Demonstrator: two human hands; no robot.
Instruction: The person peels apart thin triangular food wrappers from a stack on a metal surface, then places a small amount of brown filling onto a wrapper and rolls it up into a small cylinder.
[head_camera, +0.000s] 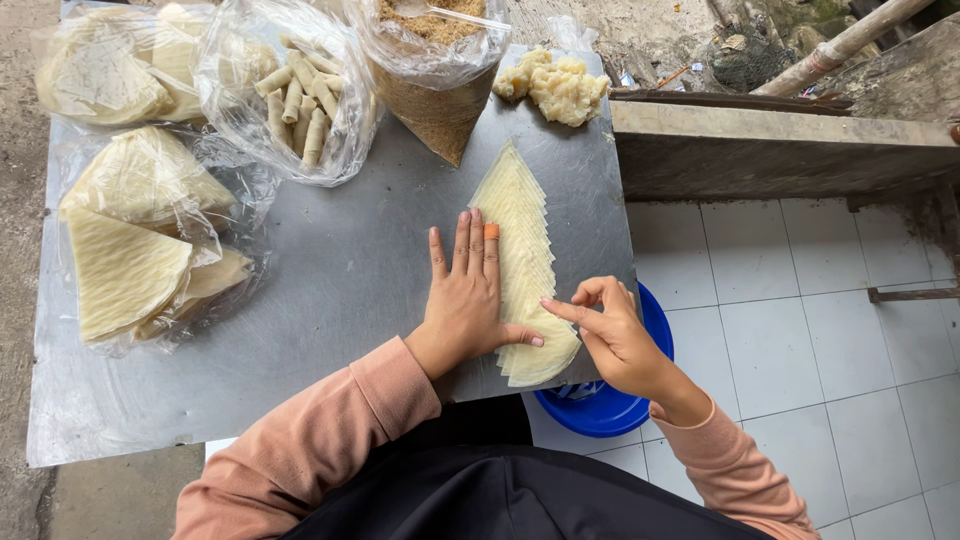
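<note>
Your tabletop (330, 300) is a grey metal sheet. Along its far left edge sit clear plastic bags: one at the far corner holds folded pale wrappers (100, 70), and the bag beside it holds short rolled pastry sticks (300, 100). A third clear bag (435, 80), standing open at the far centre, holds brown crumbs with a spoon handle showing at its mouth. On the left side, more clear plastic covers fan-shaped stacks of pale wrappers (140, 240). A lump of pale yellow filling (555, 85) lies bare at the far right corner.

The fanned row of wrappers (520, 250) lies on the right part of the tabletop, running from a point at the far end to a rounded near end at the tabletop's edge. The sheets are thin, cream-coloured and overlap like scales.

Your left hand (465, 300) lies flat, fingers together, pressing on the row's left edge; one finger carries an orange band. Your right hand (610, 335) pinches thumb against fingers at the row's near right edge, touching the wrappers. A blue basin (620, 400) sits below on the white tiled floor (820, 330)
</note>
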